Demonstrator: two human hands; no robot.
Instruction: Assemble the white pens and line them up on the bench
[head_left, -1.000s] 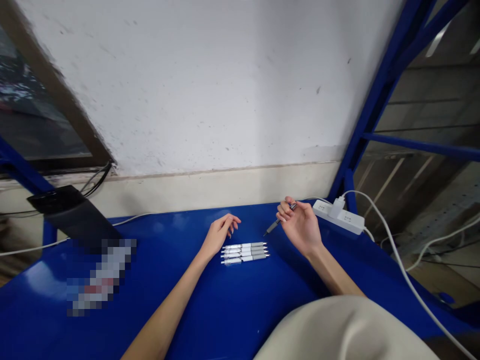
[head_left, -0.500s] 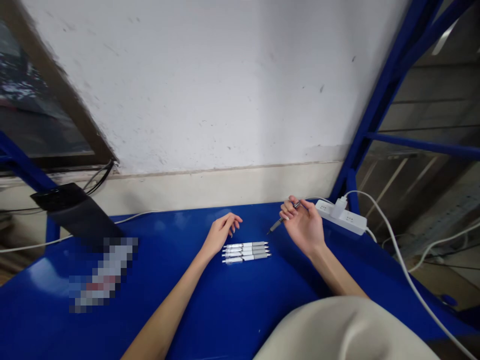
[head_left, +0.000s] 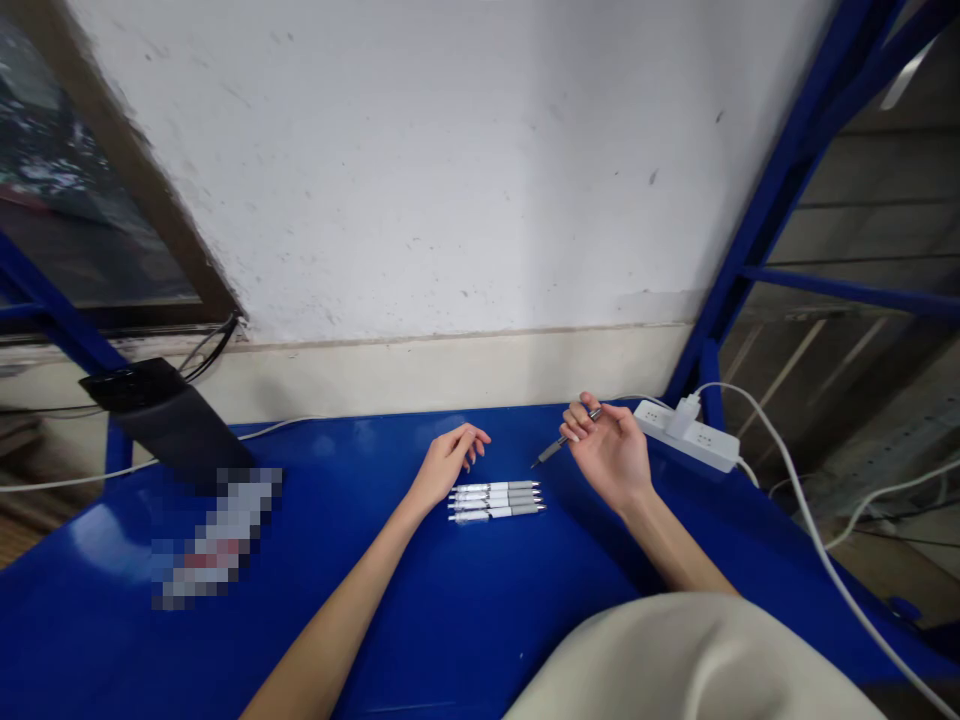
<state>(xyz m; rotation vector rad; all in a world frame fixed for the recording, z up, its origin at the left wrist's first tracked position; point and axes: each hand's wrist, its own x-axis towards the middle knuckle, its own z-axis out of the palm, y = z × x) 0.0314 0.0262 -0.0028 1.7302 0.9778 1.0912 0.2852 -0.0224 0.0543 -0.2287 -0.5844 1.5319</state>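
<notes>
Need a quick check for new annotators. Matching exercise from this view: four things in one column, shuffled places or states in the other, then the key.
1. Right hand
2. Left hand
3. Row of pens
4. Power strip

A. Has a white plug in it
B. Lies between the two forearms on the blue table
C. Holds a grey pen, tip slanting down
D. Fingers loosely bent, no pen held

Pairs: 1-C, 2-D, 3-B, 4-A
</notes>
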